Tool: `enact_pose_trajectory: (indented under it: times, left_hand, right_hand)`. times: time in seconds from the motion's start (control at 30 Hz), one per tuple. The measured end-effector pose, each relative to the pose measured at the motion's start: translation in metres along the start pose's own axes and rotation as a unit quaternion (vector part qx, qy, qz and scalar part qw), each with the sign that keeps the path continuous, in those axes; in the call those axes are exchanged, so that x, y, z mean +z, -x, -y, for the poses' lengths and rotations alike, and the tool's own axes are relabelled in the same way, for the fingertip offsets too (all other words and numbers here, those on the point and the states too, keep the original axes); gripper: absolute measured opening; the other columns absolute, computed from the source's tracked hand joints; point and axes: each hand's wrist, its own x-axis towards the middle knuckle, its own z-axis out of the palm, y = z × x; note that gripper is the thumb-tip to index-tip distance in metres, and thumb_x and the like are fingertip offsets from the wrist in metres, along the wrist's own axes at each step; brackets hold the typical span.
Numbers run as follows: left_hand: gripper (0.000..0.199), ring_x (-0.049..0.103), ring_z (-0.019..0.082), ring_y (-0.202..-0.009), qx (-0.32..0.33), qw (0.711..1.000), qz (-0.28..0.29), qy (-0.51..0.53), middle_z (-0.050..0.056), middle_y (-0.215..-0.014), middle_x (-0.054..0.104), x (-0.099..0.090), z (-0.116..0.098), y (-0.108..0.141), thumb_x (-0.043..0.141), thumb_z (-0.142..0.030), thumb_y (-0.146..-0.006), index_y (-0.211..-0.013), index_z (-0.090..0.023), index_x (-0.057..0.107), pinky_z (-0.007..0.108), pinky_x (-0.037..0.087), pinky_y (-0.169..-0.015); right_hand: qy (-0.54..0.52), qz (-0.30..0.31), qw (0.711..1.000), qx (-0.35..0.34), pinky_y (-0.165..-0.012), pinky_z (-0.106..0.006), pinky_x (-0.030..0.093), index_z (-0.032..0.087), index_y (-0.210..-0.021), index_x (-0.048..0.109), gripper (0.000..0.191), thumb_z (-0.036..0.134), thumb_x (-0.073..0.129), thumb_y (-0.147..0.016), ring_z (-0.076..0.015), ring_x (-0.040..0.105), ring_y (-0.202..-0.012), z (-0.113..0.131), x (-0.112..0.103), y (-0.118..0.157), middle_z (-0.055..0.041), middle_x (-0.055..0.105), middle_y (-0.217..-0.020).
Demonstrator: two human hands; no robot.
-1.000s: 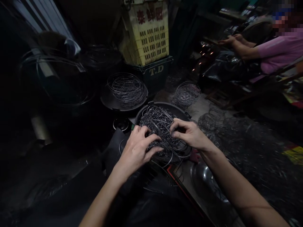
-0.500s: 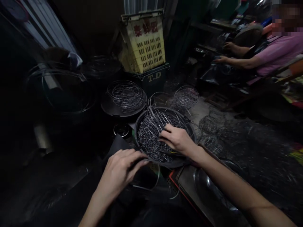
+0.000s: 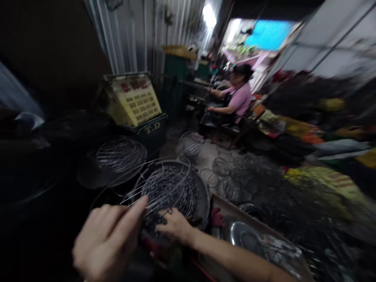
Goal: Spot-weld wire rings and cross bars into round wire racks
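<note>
My left hand (image 3: 108, 239) is closed, thumb on top, on the near edge of a round wire rack (image 3: 164, 197) with parallel wires. The rack slants over a round dark basin (image 3: 204, 196) full of small bent metal pieces (image 3: 190, 196). Low in the basin, my right hand (image 3: 174, 227) reaches into those pieces with its fingers apart. Blur hides whether a piece lies between its fingertips.
A pile of wire racks (image 3: 119, 154) sits at the left on a dark round tray. Behind it a yellow crate (image 3: 141, 103) rests on a dark bin. More wire racks (image 3: 190, 145) stand beyond the basin. A person in pink (image 3: 239, 98) sits farther back.
The view has swung right and up. My left hand has gone from the basin's rim to the wire rack; my right hand has left the rack's wires for the metal pieces.
</note>
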Motion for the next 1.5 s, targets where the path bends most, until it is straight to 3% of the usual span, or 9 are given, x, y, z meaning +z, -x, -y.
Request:
enact_pose_trajectory:
  times: [0.1,0.23,0.4,0.57,0.73,0.97,1.2,1.37,1.5]
  left_hand:
    - [0.036,0.046,0.015,-0.062,0.173,0.983,0.055,0.030,0.001,-0.066,0.053,0.071,-0.006,0.006,0.045,-0.011,-0.085,-0.116,-0.025,0.055,0.029,0.034,-0.059]
    - [0.025,0.050,0.018,-0.076,0.187,0.944,0.270,-0.009,0.003,-0.076,0.055,0.130,0.008,0.060,0.049,-0.008,-0.082,-0.098,-0.022,0.061,0.034,0.041,-0.078]
    - [0.013,0.049,0.018,-0.087,0.076,0.897,0.435,-0.032,0.004,-0.080,0.054,0.120,0.025,0.120,0.053,-0.012,-0.082,-0.086,-0.020,0.063,0.036,0.037,-0.094]
    - [0.015,0.051,0.017,-0.086,0.013,0.908,0.418,-0.004,0.004,-0.079,0.055,0.119,0.017,0.124,0.048,-0.017,-0.086,-0.086,-0.019,0.063,0.038,0.032,-0.101]
    - [0.019,0.055,0.018,-0.092,-0.024,0.916,0.394,0.064,0.007,-0.094,0.060,0.127,0.003,0.134,0.046,-0.023,-0.088,-0.098,-0.021,0.063,0.039,0.035,-0.100]
    - [0.024,0.055,0.018,-0.097,-0.265,0.947,0.115,0.139,0.008,-0.100,0.062,0.038,0.000,0.147,0.049,-0.034,-0.086,-0.104,-0.020,0.056,0.033,0.043,-0.091]
    - [0.016,0.061,0.017,-0.082,-0.569,0.814,-0.107,0.041,0.005,-0.086,0.063,-0.076,-0.002,0.230,0.045,-0.033,-0.086,-0.088,-0.018,0.052,0.029,0.047,-0.077]
    - [0.025,0.064,0.019,-0.076,-0.696,0.694,-0.176,-0.061,0.003,-0.082,0.065,-0.093,-0.006,0.337,0.046,-0.043,-0.081,-0.088,-0.020,0.053,0.030,0.049,-0.073]
    - [0.026,0.065,0.021,-0.073,-0.732,0.668,-0.128,-0.046,-0.001,-0.079,0.066,-0.101,-0.005,0.380,0.049,-0.045,-0.078,-0.090,-0.024,0.056,0.032,0.052,-0.067]
  right_hand:
    - [-0.010,-0.015,0.999,0.036,-0.082,-0.032,0.038,0.030,-0.102,0.062,0.025,0.043,0.047,-0.086,-0.0179,0.049,-0.096,0.002,-0.003,0.012,-0.0029,0.056,-0.112]
    - [-0.060,0.081,0.995,0.021,-0.076,-0.029,0.041,0.028,-0.101,0.062,0.024,0.040,0.054,-0.083,-0.0160,0.054,-0.087,0.016,-0.019,0.041,-0.0019,0.061,-0.096]
    - [-0.176,0.049,0.983,0.027,-0.075,-0.027,0.042,0.025,-0.099,0.064,0.021,0.027,0.046,-0.089,-0.0128,0.057,-0.082,0.024,-0.046,0.054,-0.0017,0.064,-0.091]
    - [-0.097,-0.159,0.964,0.192,-0.088,-0.039,0.043,0.019,-0.109,0.061,0.029,0.030,0.043,-0.089,-0.0210,0.053,-0.103,-0.025,-0.061,0.039,-0.0115,0.059,-0.110]
    - [0.060,-0.180,0.961,0.203,-0.083,-0.049,0.046,0.016,-0.118,0.056,0.045,0.041,0.038,-0.086,-0.0329,0.052,-0.107,-0.072,-0.044,0.034,-0.0186,0.053,-0.118]
    - [0.021,-0.254,0.963,0.085,-0.084,-0.051,0.046,0.022,-0.116,0.054,0.036,0.039,0.043,-0.086,-0.0343,0.053,-0.106,-0.013,-0.053,-0.004,-0.0160,0.052,-0.120]
    - [-0.117,-0.089,0.982,-0.122,-0.092,-0.042,0.045,0.027,-0.128,0.045,0.043,0.033,0.048,-0.086,-0.0252,0.049,-0.117,0.123,0.003,-0.071,-0.0107,0.047,-0.131]
    - [-0.062,-0.017,0.990,-0.122,-0.096,-0.054,0.036,0.024,-0.112,0.060,0.032,0.027,0.054,-0.081,-0.0346,0.038,-0.126,0.157,0.057,-0.102,-0.0124,0.045,-0.135]
    - [-0.084,-0.022,0.993,-0.086,-0.099,-0.052,0.034,0.020,-0.091,0.065,0.018,0.017,0.048,-0.084,-0.0291,0.041,-0.125,0.155,0.059,-0.104,-0.0109,0.056,-0.125]
